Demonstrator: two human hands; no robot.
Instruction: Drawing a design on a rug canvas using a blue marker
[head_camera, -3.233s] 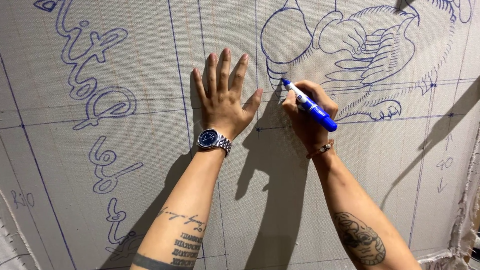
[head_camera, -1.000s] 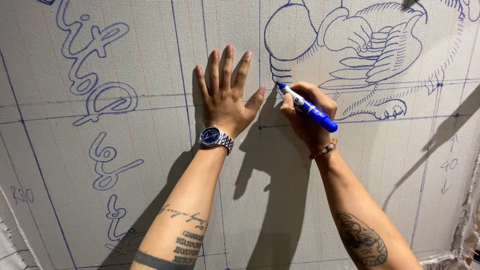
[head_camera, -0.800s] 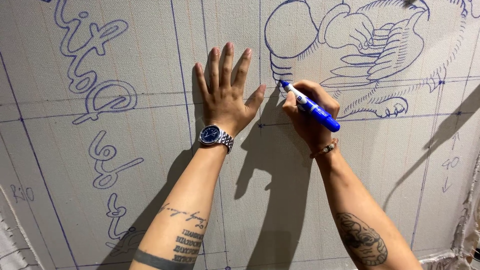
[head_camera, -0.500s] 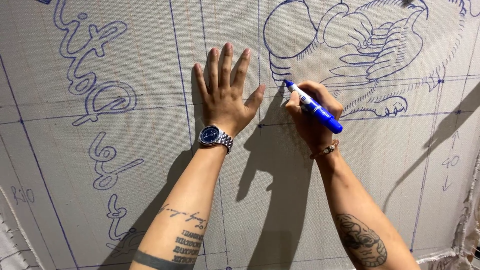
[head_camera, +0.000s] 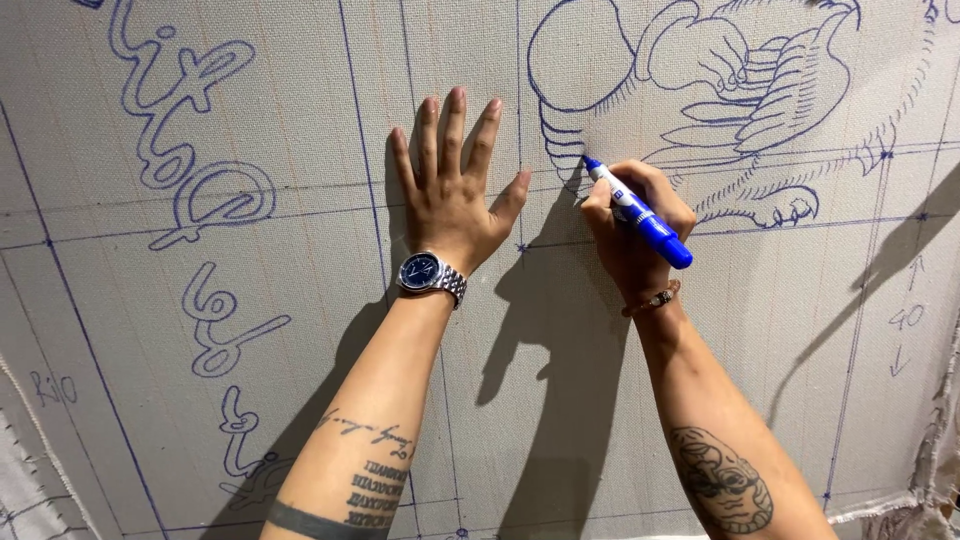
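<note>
The right hand (head_camera: 635, 225) is pinching a blue marker (head_camera: 640, 213) between thumb and fingers, its tip touching the grey canvas (head_camera: 780, 330) at the lower left edge of the blue outline drawing (head_camera: 700, 90) near the top. The left hand (head_camera: 455, 185) is lying flat on the canvas just left of the marker, fingers spread and pointing up, holding nothing, with a blue-faced metal wristwatch (head_camera: 430, 275) sitting on its wrist and looping blue lettering (head_camera: 190, 170) running further left
</note>
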